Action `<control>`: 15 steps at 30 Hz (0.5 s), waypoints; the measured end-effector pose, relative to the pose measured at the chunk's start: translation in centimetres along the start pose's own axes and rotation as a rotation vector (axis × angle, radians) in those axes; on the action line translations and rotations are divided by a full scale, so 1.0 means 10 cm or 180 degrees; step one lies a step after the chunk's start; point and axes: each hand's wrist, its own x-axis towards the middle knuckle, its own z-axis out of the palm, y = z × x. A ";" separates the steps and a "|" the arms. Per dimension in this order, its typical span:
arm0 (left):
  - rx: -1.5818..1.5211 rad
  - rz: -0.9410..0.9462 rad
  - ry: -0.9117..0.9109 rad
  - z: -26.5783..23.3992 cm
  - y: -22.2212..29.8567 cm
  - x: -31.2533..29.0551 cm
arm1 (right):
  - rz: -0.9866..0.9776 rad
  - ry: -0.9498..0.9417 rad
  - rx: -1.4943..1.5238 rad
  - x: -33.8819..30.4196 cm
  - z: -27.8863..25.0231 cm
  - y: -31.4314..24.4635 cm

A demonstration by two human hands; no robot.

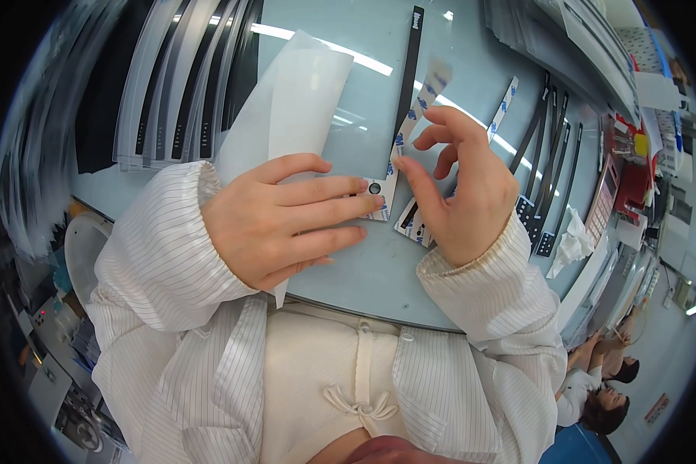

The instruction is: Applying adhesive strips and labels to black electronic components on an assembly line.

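Head view: both hands work over a pale, glossy table (356, 271). The left hand (290, 216) lies palm down with its fingers straight and slightly spread, closed around nothing. Its longest fingertips reach over the lower end of a white strip printed with blue marks (414, 114), which slants up and away between the two hands, its far end blurred. Under the left hand and wrist spreads a whitish translucent sheet (309, 100), one corner showing below the hand near the table's edge.

The right hand (472, 189) is curled, thumb and fingers apart with a gap between them. The thumb tip is at the strip's edge; whether it presses on it is hard to judge from this angle. A black strip (411, 62) lies just beside the far part of the white one, and a second blue-marked strip (504, 107) shows beyond the right hand.

Farther right lie several narrow black strips (553, 147) and a crumpled white paper (574, 241). Clear sleeves (162, 93) line the upper left, and stacked clear sheets (564, 46) fill the upper right.
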 end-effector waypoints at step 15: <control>-0.0234 0.0203 0.0167 0.08 -0.04 -0.02 | 0.0934 -0.0563 0.1193 0.12 -0.02 -0.01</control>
